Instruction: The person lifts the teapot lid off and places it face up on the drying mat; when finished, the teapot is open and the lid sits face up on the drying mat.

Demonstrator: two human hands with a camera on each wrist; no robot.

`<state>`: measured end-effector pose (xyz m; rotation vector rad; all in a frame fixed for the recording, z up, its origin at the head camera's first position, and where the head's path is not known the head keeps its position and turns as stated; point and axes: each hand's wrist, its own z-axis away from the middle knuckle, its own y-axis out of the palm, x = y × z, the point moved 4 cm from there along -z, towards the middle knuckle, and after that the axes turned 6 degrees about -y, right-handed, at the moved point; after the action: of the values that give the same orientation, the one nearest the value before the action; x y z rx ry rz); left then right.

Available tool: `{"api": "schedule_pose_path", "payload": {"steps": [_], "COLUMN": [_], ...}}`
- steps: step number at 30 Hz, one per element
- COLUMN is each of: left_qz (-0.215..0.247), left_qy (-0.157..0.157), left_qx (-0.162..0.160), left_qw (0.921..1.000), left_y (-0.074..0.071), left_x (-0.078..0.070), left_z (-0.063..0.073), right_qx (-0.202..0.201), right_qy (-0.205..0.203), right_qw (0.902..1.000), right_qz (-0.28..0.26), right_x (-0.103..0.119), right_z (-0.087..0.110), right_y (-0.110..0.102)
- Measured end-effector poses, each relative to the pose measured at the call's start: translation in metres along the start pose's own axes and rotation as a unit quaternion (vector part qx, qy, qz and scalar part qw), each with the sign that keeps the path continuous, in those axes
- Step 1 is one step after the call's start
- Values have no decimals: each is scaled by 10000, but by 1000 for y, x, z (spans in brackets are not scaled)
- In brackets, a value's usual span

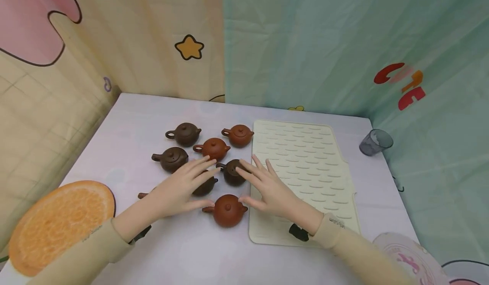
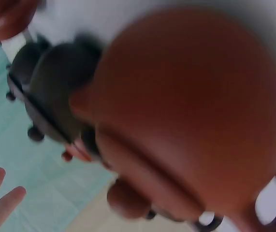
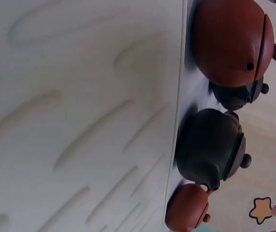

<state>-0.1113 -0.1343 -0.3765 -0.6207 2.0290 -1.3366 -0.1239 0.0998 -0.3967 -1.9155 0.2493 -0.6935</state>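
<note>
My left hand (image 1: 183, 187) is spread with straight fingers above the left part of a group of small clay teapots. It partly covers a dark teapot (image 1: 206, 186), and a reddish one shows only its handle (image 1: 142, 195) beside the forearm. My right hand (image 1: 273, 189) hovers with fingers apart over the left edge of a cream ridged mat (image 1: 305, 162), its fingertips overlapping a dark teapot (image 1: 231, 174). Between the two thumbs stands a reddish-brown teapot (image 1: 228, 211), which probably fills the left wrist view. Neither hand grips anything. In the right wrist view, teapots (image 3: 229, 43) line the mat's edge.
Farther back stand dark teapots (image 1: 186, 135) (image 1: 173, 160) and reddish ones (image 1: 240, 136) (image 1: 214, 148). An orange-slice round mat (image 1: 65, 221) lies at left. A grey translucent cup (image 1: 375, 142) is near the right edge, a pinkish round item (image 1: 408, 257) at front right. Curtains surround the table.
</note>
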Motion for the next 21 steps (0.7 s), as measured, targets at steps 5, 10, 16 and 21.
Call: {"api": "schedule_pose_path", "payload": {"steps": [5, 10, 16, 21], "left_qz": [254, 529, 1023, 1302], "left_qy": [187, -232, -804, -1012], "left_qx": [160, 699, 1210, 1327], "left_qw": [9994, 9959, 9841, 9773], "left_y": [19, 34, 47, 53], "left_x": [-10, -14, -13, -9], "left_z": [9, 18, 22, 21], "right_qx": [167, 235, 241, 141], "right_qy": [-150, -293, -194, -76], "right_qw": [9985, 9981, 9961, 9974], "right_qz": [-495, -496, -825, -710], "right_x": [10, 17, 22, 23], "right_z": [1, 3, 1, 0], "right_y": [15, 25, 34, 37]}}
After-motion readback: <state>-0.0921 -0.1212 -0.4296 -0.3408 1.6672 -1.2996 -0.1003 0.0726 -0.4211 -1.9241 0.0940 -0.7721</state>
